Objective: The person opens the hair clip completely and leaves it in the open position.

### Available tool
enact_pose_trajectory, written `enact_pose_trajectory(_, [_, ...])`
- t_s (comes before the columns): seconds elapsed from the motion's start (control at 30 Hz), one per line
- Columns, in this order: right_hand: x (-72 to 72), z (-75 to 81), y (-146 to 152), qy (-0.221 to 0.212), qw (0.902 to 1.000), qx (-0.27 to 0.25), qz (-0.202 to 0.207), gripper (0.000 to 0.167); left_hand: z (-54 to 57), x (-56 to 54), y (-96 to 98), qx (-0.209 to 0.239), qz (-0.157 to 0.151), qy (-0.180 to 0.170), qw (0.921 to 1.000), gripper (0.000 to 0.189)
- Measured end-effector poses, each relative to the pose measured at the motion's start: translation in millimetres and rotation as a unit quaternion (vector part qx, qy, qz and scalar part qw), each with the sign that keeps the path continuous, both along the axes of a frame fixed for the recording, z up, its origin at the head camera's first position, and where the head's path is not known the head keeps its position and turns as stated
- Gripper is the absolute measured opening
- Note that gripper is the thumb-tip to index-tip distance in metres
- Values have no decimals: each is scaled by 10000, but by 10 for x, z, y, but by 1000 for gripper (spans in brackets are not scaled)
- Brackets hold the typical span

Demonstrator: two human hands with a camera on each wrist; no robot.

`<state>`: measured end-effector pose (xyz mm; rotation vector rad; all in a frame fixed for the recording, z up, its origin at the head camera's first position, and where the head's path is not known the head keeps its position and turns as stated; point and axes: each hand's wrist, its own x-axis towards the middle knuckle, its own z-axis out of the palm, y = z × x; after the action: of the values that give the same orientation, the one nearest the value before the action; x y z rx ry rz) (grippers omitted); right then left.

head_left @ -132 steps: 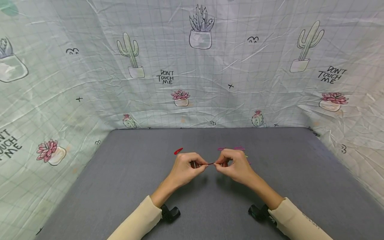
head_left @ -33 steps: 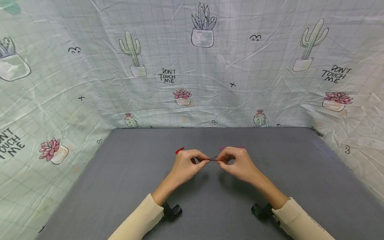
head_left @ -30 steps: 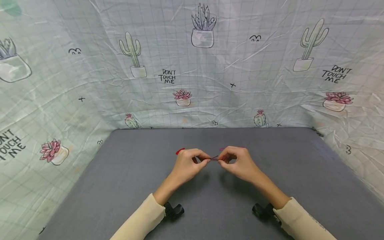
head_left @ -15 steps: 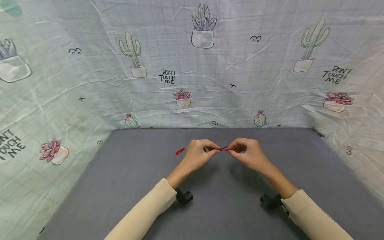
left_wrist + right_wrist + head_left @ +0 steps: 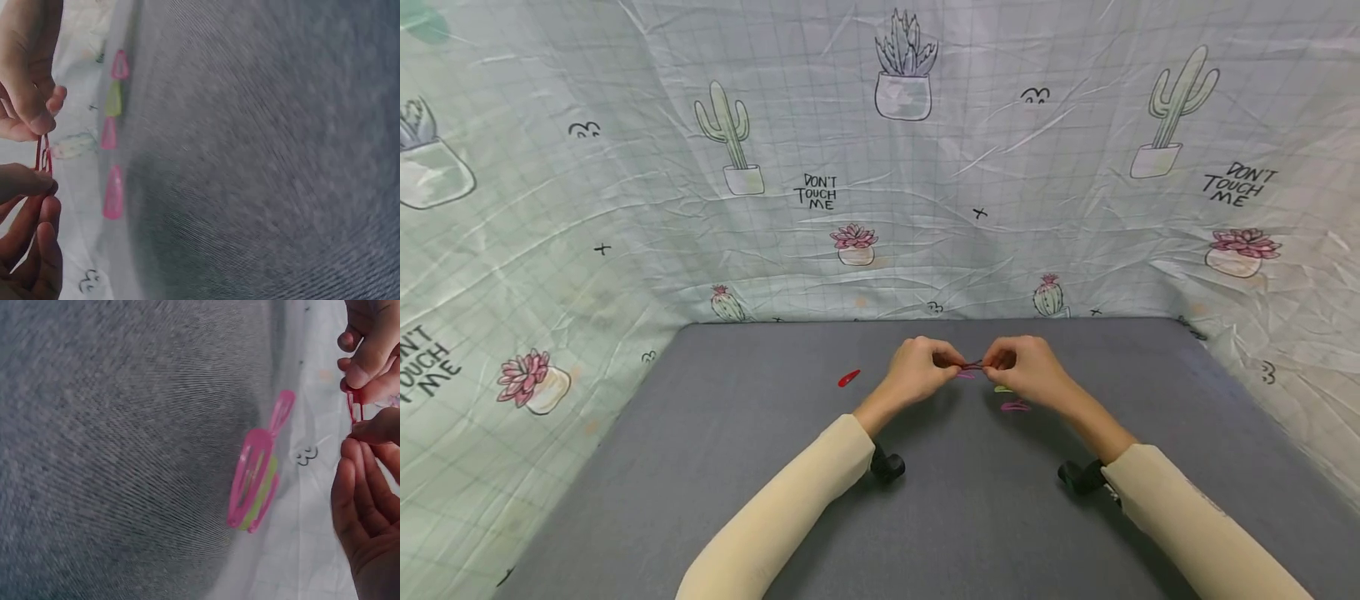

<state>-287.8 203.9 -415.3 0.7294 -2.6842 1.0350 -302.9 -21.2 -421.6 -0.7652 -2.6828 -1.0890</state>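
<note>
A red snap hair clip (image 5: 973, 365) is stretched between my two hands above the far part of the grey table. My left hand (image 5: 921, 367) pinches one end between thumb and fingertips. The other end is pinched by my right hand (image 5: 1028, 367). Both wrist views show the clip's thin frame and inner tongue in the short gap between the fingertips, its ends hidden under them. Under the hands lie pink hair clips, one of them (image 5: 1015, 406) nearest me, and a yellow-green clip (image 5: 1002, 388). Off to the left lies another red hair clip (image 5: 848, 378).
The grey table (image 5: 760, 467) runs back to a hanging sheet (image 5: 925, 167) printed with potted cacti. In the left wrist view, a larger pink clip (image 5: 113, 194) lies in line with the others. Small black cameras (image 5: 887, 467) are strapped at both wrists.
Both hands have moved right and farther from me, the red clip still pinched between them. The pink and yellow-green clips show more below the right hand, and the red clip at left is uncovered.
</note>
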Motion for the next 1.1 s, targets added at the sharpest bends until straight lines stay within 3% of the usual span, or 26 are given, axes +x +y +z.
enact_pose_trajectory(0.2, [-76,-62,-45,-316,9976,608,-42,4,-142,-84,28,-297,100,-372,9988,9])
enact_pose_trajectory(0.37, [-92,-103,-93,-460,9948,912,-38,3,-219,-108,38,-518,103,-464,9975,8])
enact_pose_trajectory(1.1, [-102,-115,-179,-501,9888,1406,-55,5,-200,-95,38,-771,136,-653,9948,11])
